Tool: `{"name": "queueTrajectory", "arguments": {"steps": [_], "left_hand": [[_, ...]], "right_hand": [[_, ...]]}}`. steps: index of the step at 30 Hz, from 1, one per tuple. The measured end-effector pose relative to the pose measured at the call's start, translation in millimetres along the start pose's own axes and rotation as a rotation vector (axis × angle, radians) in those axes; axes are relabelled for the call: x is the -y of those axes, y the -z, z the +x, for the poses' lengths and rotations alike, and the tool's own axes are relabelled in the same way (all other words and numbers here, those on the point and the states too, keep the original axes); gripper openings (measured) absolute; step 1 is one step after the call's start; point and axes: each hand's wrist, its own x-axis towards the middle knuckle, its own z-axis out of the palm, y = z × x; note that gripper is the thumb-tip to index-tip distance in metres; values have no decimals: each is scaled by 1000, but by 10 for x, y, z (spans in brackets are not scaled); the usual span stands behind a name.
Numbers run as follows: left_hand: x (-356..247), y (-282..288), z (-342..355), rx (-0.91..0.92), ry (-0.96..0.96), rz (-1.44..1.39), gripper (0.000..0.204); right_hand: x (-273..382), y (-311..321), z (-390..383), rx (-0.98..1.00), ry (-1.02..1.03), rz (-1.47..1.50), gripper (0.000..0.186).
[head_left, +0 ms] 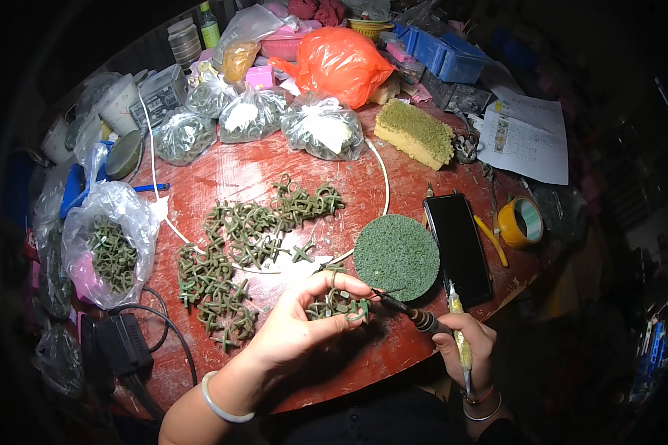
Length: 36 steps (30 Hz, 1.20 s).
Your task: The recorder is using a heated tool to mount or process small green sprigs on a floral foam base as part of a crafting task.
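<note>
My left hand (304,315) is closed around a few small dark green ring-shaped pieces (332,304), one of them pinched near the fingertips. In my right hand (469,345) is a dark pen-shaped tool (421,319) with a thin tip, like a soldering iron or wax pen. Its tip reaches close to the pieces in the left hand; whether it touches cannot be made out. A second tool with a yellow-wrapped handle (462,337) stands upright across the same hand. Just beyond lies a round green porous pad (397,256). Many similar green ring-shaped pieces (219,285) are heaped on the red table, left of the hands.
An open plastic bag (145,215) of green pieces sits at the left, near a black power adapter (130,341). Tied bags (323,130) line the back. A phone (462,248), yellow tape roll (519,221), sponge block (416,133) and paper sheet (527,137) lie to the right.
</note>
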Motion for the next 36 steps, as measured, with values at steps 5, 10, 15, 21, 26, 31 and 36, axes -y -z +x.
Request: {"name": "queueTrajectory", "arguments": {"steps": [5, 10, 15, 21, 26, 31, 36], "left_hand": [[29, 16, 1, -21, 11, -7, 32], [-13, 7, 3, 22, -18, -11, 33], [15, 2, 0, 12, -24, -46, 34], [3, -11, 4, 22, -58, -34, 34], [10, -23, 2, -3, -30, -57, 34], [-30, -25, -16, 8, -2, -68, 34], [5, -28, 4, 6, -59, -53, 34]], "right_hand": [[11, 19, -1, 36, -42, 5, 23], [8, 31, -33, 7, -80, 27, 22], [22, 24, 1, 24, -62, 4, 21], [29, 31, -4, 27, -68, 5, 21], [15, 32, -9, 22, -90, 8, 22], [5, 25, -1, 25, -68, -8, 21], [3, 37, -6, 34, -77, -2, 22]]}}
